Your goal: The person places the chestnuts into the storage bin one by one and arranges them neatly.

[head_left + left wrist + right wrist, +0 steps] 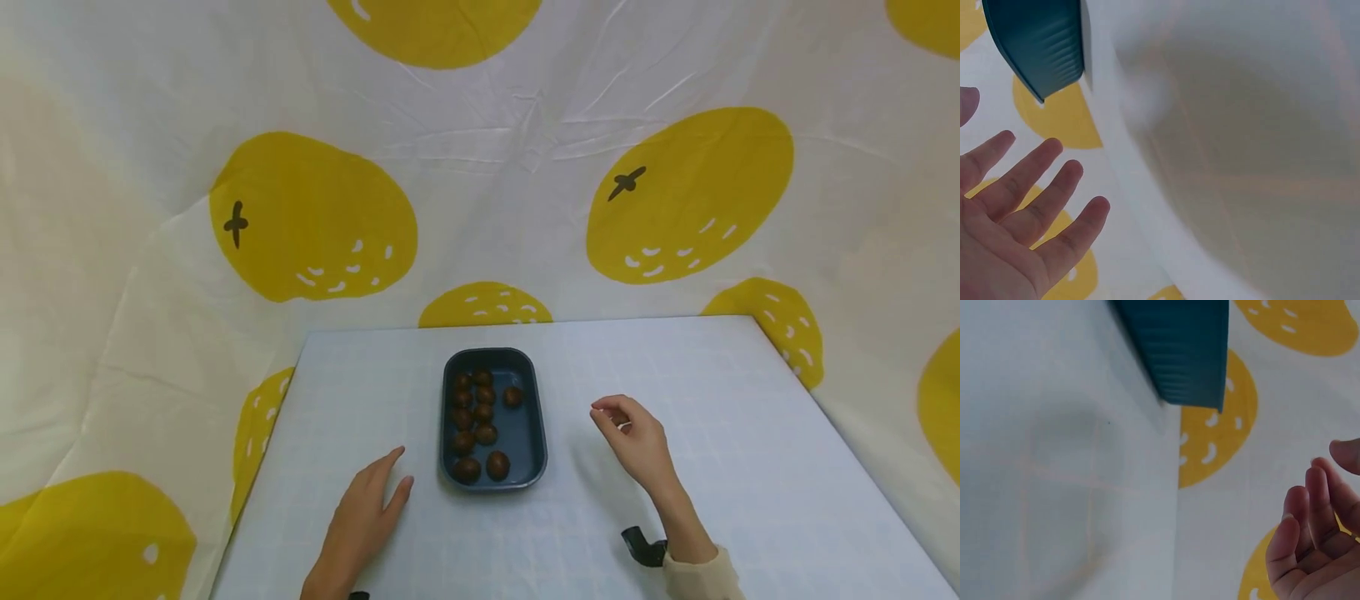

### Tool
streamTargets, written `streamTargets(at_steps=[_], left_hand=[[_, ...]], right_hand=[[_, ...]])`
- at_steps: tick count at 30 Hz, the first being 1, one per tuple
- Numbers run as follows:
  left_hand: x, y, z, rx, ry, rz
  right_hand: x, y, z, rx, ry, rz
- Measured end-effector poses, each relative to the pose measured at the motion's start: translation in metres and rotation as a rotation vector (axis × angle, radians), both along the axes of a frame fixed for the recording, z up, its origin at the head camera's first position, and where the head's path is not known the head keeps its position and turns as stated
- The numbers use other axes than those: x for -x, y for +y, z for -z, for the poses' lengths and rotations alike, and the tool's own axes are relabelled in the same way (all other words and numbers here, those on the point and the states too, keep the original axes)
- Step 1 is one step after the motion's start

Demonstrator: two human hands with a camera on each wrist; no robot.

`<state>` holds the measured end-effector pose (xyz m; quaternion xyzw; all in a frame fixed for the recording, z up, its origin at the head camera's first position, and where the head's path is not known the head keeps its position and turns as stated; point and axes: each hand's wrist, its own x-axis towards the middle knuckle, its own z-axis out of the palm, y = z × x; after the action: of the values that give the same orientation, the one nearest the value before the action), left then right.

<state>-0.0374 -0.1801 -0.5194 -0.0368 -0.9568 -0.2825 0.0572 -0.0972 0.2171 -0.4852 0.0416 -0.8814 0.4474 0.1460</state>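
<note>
A dark blue rectangular tray stands on the table and contains several small brown, rounded, glossy pieces. Most of these lie in two rows along its left side; one sits apart to the right. To the tray's lower left is my left hand, fingers stretched and spread, holding nothing. My right hand is raised to the right of the tray, its fingers loosely curled and the thumb near the index fingertip; nothing shows between them. Both wrist views catch the tray's ribbed outer wall, beyond each hand's fingers.
A white cloth covers the table. Behind and around it hangs a pale fabric backdrop printed with big yellow fruits. On my right wrist is a black curved mount, above a cream sleeve.
</note>
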Motion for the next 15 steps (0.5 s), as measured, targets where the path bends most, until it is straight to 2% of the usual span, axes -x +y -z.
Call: streamTargets(at_steps=[8,12,15], left_hand=[[-0.012,0.002,0.003,0.000,0.058,-0.010],[-0.012,0.003,0.005,-0.002,0.089,0.008],[-0.007,0.002,0.004,0.019,0.170,0.048]], right_hand=[[-0.018,0.008,0.016,0.001,-0.022,0.006],[-0.020,0.008,0.021,0.000,-0.011,0.017],[-0.019,0.007,0.025,-0.018,0.028,0.016]])
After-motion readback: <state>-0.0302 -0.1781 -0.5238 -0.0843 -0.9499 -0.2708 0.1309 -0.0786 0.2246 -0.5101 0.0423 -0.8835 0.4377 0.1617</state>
